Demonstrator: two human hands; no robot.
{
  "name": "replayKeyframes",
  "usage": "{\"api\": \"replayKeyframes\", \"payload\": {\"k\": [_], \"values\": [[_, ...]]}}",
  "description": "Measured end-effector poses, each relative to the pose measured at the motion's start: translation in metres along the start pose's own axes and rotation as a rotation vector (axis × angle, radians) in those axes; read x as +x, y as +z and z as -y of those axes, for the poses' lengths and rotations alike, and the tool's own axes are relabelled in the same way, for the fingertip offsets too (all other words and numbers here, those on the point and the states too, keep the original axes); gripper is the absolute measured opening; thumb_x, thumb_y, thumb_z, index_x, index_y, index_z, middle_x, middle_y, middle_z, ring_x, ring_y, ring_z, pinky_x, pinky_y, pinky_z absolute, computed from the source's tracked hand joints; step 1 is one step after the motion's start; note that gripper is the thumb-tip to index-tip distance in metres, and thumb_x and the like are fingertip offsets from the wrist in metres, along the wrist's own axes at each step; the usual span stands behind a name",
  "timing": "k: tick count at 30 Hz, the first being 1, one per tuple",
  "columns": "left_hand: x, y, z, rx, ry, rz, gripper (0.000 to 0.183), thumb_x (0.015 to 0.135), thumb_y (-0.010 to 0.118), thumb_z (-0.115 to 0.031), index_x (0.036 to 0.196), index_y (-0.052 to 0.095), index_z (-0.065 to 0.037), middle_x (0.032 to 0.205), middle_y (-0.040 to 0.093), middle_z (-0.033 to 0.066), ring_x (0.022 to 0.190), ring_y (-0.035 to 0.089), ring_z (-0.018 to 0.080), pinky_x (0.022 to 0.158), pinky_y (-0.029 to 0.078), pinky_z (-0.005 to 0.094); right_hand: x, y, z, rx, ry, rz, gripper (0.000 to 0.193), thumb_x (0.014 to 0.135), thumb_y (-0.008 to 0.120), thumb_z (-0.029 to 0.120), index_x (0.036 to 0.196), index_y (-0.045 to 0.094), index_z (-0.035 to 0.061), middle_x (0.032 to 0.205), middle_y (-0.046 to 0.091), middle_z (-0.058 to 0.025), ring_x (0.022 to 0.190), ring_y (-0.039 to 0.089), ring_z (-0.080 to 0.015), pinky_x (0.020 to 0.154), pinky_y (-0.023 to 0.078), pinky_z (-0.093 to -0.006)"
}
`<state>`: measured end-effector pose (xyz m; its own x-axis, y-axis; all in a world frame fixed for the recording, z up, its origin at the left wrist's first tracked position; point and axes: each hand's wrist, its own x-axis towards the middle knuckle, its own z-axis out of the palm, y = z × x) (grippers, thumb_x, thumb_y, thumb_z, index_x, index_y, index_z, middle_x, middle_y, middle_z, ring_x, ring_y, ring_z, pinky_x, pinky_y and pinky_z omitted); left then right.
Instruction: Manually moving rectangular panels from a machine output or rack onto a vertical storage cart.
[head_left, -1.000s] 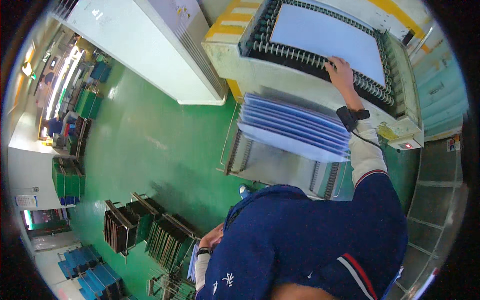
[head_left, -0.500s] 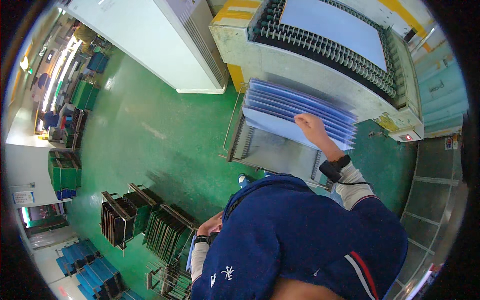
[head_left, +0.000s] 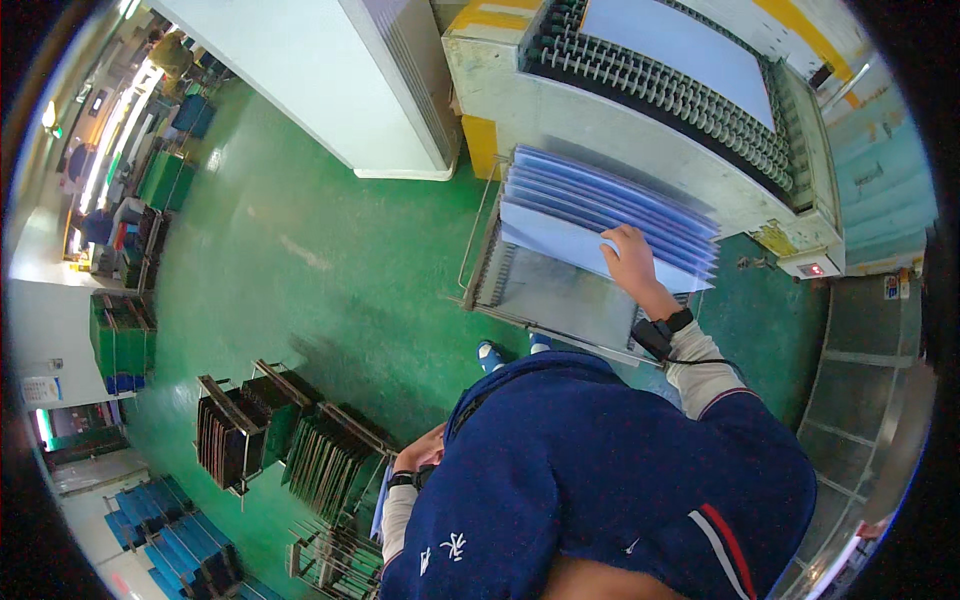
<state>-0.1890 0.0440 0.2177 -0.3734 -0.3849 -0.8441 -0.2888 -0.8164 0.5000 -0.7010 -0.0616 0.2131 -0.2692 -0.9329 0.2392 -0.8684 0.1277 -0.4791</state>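
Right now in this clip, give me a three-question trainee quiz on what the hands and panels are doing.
1. True or false: the right hand rests on the nearest pale blue sheet in the slotted rack.
2. Where is the left hand? A) on the machine; B) low beside the person's body, above the floor racks; C) on the white cabinet.
3. The floor is painted ____.

Key: 1 true; 2 B; 3 green.

One small white rectangular wall notice [head_left: 42, 389] hangs at far left, near the doorway. A small square blue-and-white label [head_left: 890, 288] sits on the pale panel at right. A small white box with a red indicator [head_left: 812, 268] sits at the machine's corner.
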Motion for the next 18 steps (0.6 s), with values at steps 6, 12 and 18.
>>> {"api": "replayKeyframes", "payload": {"k": [6, 12, 18], "values": [[-0.004, -0.006, 0.015, -0.002, 0.073, -0.01, 0.069, 0.08, 0.068, -0.04, 0.136, 0.037, -0.016, 0.077, 0.054, -0.0056, 0.051, 0.043, 0.0039, 0.043, 0.031, 0.0202, -0.007, 0.027, -0.009, -0.041, 0.053, 0.118, 0.021, 0.077, 0.064, 0.017, 0.093, 0.062, 0.0048, 0.087, 0.056, -0.0128, 0.09, 0.055, -0.0333, 0.074, 0.046, -0.0432], [0.048, -0.053, 0.087, 0.006, -0.111, 0.177, 0.072, 0.077, 0.071, -0.042, 0.135, 0.038, -0.015, 0.077, 0.053, -0.0054, 0.055, 0.045, 0.0045, 0.045, 0.034, 0.0213, -0.009, 0.043, -0.03, -0.196, 0.171, 0.249, 0.021, 0.078, 0.063, 0.021, 0.09, 0.061, 0.0047, 0.091, 0.059, -0.0148, 0.089, 0.057, -0.0355, 0.073, 0.046, -0.0459], [0.039, -0.043, 0.081, -0.093, -0.052, 0.184, 0.076, 0.076, 0.073, -0.04, 0.137, 0.035, -0.013, 0.097, 0.06, -0.0021, 0.066, 0.055, 0.0072, 0.053, 0.044, 0.0234, 0.004, 0.039, -0.031, -0.288, 0.239, 0.384, 0.02, 0.078, 0.062, 0.023, 0.087, 0.061, 0.0044, 0.09, 0.063, -0.0172, 0.086, 0.059, -0.0375, 0.071, 0.046, -0.0484]]}}
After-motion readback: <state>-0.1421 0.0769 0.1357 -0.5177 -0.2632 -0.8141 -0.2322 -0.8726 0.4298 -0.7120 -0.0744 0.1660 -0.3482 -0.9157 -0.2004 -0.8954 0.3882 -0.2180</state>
